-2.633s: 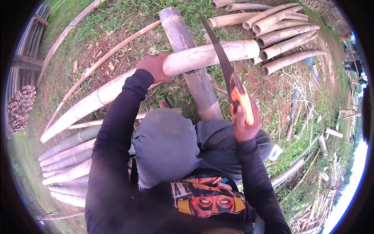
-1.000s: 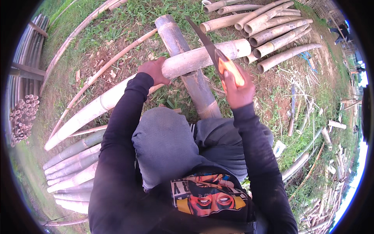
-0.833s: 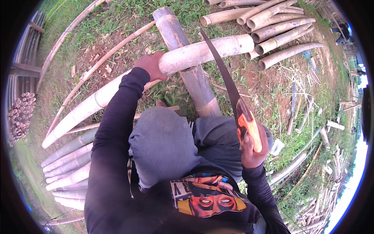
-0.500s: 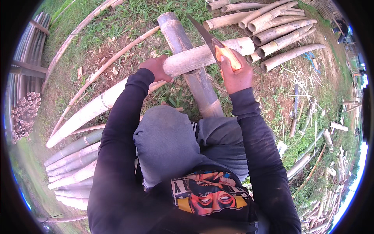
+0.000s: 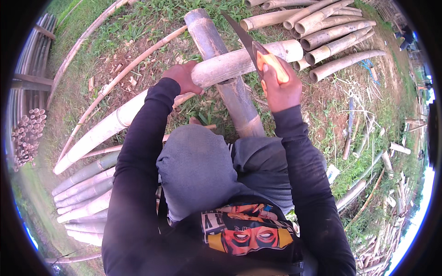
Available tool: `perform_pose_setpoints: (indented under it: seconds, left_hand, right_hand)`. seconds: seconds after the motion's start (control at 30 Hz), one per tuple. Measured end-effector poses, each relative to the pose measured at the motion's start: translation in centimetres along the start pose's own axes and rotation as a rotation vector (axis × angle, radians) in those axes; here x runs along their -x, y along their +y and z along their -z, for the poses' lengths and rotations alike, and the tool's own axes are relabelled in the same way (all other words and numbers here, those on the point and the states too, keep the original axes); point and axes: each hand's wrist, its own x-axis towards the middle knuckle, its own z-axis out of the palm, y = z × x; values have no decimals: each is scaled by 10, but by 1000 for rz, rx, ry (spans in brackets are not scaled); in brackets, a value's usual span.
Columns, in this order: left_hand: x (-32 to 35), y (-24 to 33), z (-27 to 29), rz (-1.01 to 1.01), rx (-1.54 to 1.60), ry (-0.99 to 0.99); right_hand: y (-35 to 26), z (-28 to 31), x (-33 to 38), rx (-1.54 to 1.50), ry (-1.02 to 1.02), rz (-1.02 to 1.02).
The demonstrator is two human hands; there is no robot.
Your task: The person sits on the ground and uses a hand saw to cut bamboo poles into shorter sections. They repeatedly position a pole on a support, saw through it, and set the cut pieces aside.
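Note:
A thick pale bamboo pole (image 5: 225, 68) slants from the lower left up to the right and rests across a darker, thicker bamboo log (image 5: 207, 34) on the ground. My left hand (image 5: 183, 77) is wrapped around the pole, left of the crossing. In my right hand (image 5: 285, 92) is a hand saw (image 5: 272, 68), gripped by its orange handle. Its dark blade lies across the pole, right of the log, with the tip pointing away from me. Whether the teeth have cut into the bamboo is hidden.
Cut bamboo lengths (image 5: 331, 46) lie piled at the far right. More poles (image 5: 87, 188) are stacked at the near left, beside my bent legs. A bundle of bamboo (image 5: 30, 133) stands at the left edge. A long thin pole (image 5: 115, 83) curves over the grass.
My right hand has drawn the saw slightly back toward me and to the right. The left hand keeps its hold on the pole. The whole view has shifted a little.

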Motion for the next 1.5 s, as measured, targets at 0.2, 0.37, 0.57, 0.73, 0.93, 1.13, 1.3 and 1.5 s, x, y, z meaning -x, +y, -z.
perform_pose_setpoints:
  seconds: [0.2,0.37,0.57,0.73,0.93,1.13,1.3,1.5]
  left_hand:
    - [-1,-2,4,-15,20,-15]
    - [-7,-11,-3,-62,58,6]
    - [-4,-8,-1,-63,89,-9]
    - [-6,-7,5,-70,63,9]
    - [-9,-13,-1,-71,111,-44]
    - [-1,-6,4,-60,123,-46]
    - [-2,-7,6,-61,107,-40]
    - [-10,-14,1,-61,159,-90]
  right_hand:
    - [-25,57,101,35,2,-137]
    - [-71,96,181,-61,34,-241]
    - [-3,2,0,-86,40,-156]
    - [-10,37,69,82,-16,-24]
    - [-54,85,162,-43,15,-122]
    - [15,5,0,-87,0,-26]
    - [-10,35,75,20,8,-93]
    - [-69,64,123,98,7,-168]
